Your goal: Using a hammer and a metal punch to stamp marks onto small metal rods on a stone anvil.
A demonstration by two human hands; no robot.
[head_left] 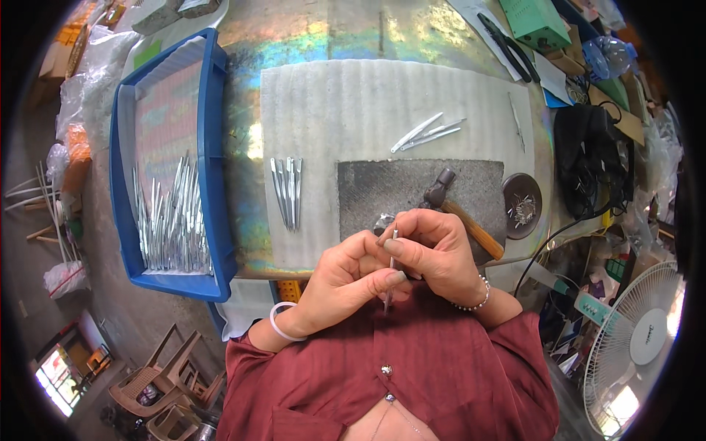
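Observation:
Close to my chest, my left hand (346, 279) and my right hand (440, 250) are both closed on one slim silvery metal piece (388, 300), which points toward me. Thumbs and fingertips pinch it, and the fingers hide much of its length. Just beyond my hands lies a dark grey rectangular plate (382, 187), with a hammer (474, 228) resting on it, wooden handle toward the right. Similar slim metal pieces (287, 195) lie in a row on the left of the white foam sheet (323, 103), and a few loose ones (426, 136) lie beyond the plate.
A blue tray (218, 169) at the left holds many slim metal pieces. Right of the plate stands a round dark dish (512, 184) of small pins. Farther off are black-handled pliers (507, 48), a green box (535, 26) and a plastic bottle (609, 57). A white fan (634, 338) stands at right.

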